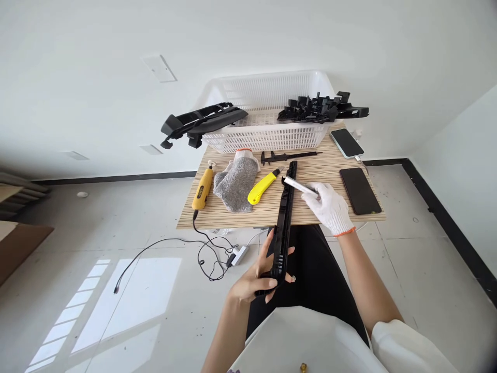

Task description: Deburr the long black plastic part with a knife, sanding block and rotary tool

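Observation:
My bare left hand (259, 277) grips the lower end of a long black plastic part (285, 217). The far end of that part rests over the tabletop, and its near end hangs past the edge, over my lap. In a white knitted glove with an orange cuff, my right hand (329, 208) is closed around a slim, pale, flat tool (298, 185) whose exact kind I cannot make out. The tool's tip meets or overlaps the upper part of the black piece; whether they touch is unclear. Just left of it lies a yellow utility knife (263, 187).
A white plastic basket (267, 137) at the back holds black plastic parts (318, 109). On the wood-patterned table (233, 220) lie a caliper (291, 156), a grey cloth or glove (237, 184), a yellow rotary tool (203, 189) with its cord, and two phones (360, 190).

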`<state>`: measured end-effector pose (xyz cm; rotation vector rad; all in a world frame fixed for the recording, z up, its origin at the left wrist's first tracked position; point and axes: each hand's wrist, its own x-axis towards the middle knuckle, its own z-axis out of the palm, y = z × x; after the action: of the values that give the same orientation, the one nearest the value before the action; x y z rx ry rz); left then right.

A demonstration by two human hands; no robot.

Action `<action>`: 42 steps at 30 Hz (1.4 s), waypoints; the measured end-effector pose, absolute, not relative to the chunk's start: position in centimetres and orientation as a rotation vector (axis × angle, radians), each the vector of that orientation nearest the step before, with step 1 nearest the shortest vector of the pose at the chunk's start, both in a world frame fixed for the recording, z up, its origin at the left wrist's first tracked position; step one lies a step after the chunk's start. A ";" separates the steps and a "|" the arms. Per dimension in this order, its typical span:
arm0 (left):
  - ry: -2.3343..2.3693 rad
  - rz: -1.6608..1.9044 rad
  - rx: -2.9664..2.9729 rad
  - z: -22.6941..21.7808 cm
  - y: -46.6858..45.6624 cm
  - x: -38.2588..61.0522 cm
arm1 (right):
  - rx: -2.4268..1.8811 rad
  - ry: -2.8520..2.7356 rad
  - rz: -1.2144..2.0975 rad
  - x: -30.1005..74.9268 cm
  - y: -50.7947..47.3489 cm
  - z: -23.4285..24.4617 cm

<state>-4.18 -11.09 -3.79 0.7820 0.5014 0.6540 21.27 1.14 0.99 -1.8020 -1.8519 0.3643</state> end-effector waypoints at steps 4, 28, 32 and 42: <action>0.629 0.631 0.866 -2.4 -10.9 -3.6 | -1.805 -1.706 0.463 21.9 1.2 1.1; 0.872 0.867 1.119 -1.5 -10.1 0.3 | -1.498 -1.205 0.997 22.7 1.1 1.6; 1.046 0.904 1.458 -3.1 -9.8 0.8 | -1.526 -1.205 1.005 22.6 0.9 1.8; 1.273 1.204 1.665 -5.6 -8.8 0.0 | -1.418 -1.660 1.110 23.4 1.1 2.6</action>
<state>-0.03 -8.81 -5.56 1.6652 1.2725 1.2039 23.42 1.08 2.59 -1.4180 -1.6595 1.1102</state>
